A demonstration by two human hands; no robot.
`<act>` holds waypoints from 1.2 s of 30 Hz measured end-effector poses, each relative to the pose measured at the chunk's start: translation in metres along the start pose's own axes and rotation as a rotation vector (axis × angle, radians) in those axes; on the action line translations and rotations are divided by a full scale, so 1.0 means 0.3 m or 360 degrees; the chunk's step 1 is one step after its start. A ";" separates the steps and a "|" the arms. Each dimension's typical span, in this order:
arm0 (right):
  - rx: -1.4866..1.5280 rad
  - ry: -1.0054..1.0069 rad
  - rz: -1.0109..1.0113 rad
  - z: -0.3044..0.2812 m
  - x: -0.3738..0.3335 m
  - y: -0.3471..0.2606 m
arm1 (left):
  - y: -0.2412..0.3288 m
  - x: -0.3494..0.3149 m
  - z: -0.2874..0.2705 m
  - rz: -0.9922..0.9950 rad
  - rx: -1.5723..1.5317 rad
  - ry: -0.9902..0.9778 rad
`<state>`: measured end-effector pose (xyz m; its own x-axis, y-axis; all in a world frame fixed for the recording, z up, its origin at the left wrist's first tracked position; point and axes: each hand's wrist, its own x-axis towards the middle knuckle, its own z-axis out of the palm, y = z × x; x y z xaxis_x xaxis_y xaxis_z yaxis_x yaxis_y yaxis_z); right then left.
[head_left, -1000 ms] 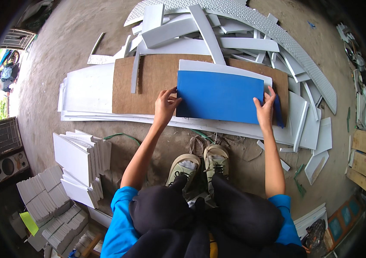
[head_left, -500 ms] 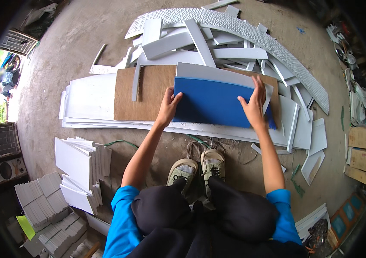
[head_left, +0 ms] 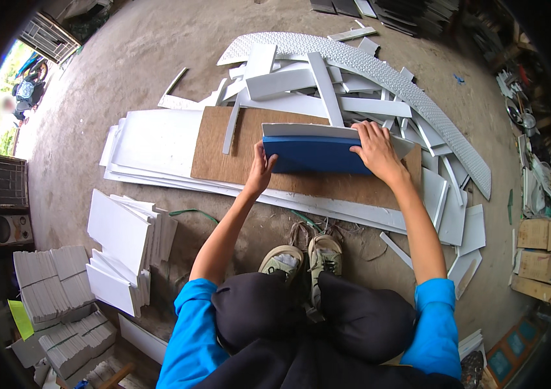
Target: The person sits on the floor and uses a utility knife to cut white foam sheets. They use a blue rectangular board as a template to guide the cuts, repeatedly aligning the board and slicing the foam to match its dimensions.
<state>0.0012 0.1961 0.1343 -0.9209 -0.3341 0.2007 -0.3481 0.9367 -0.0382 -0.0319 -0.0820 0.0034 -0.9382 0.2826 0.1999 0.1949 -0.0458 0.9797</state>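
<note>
At the left, a stack of white panels (head_left: pixel 123 249) leans on the concrete floor (head_left: pixel 120 78), with long white boards (head_left: pixel 155 146) lying flat beyond it. The left hand (head_left: pixel 259 172) presses the left end of a blue-faced panel (head_left: pixel 314 154), fingers bent around its edge, the panel white along its top rim, tilted up and resting on a brown plywood sheet (head_left: pixel 236 146). The right hand (head_left: pixel 374 150) grips the panel's right end from above, fingers curled over it, with scattered white offcuts (head_left: pixel 327 84) behind.

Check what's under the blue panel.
The blue panel rests on a brown board, which lies over long white panels. What lies directly beneath the blue sheet is covered.
</note>
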 end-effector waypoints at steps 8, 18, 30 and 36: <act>0.0166 -0.0027 0.0054 -0.018 0.008 0.017 | 0.064 0.006 0.049 -0.0053 0.0166 0.0108; 0.1474 0.0469 0.1148 0.356 -0.339 0.095 | -0.002 -0.057 -0.079 -0.0961 -0.0272 -0.0055; 0.1435 0.0295 0.1397 0.449 -0.317 0.019 | -0.011 -0.048 -0.031 -0.0691 0.1761 0.0035; 0.1458 0.0128 0.1496 0.421 -0.293 0.031 | 0.050 -0.145 -0.066 0.0052 0.1435 -0.0379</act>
<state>0.0568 0.2210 -0.0072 -0.8736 0.4388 -0.2103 0.3946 0.3860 -0.8339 0.0061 -0.1139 0.0097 -0.8643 0.4881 0.1216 0.4624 0.6758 0.5740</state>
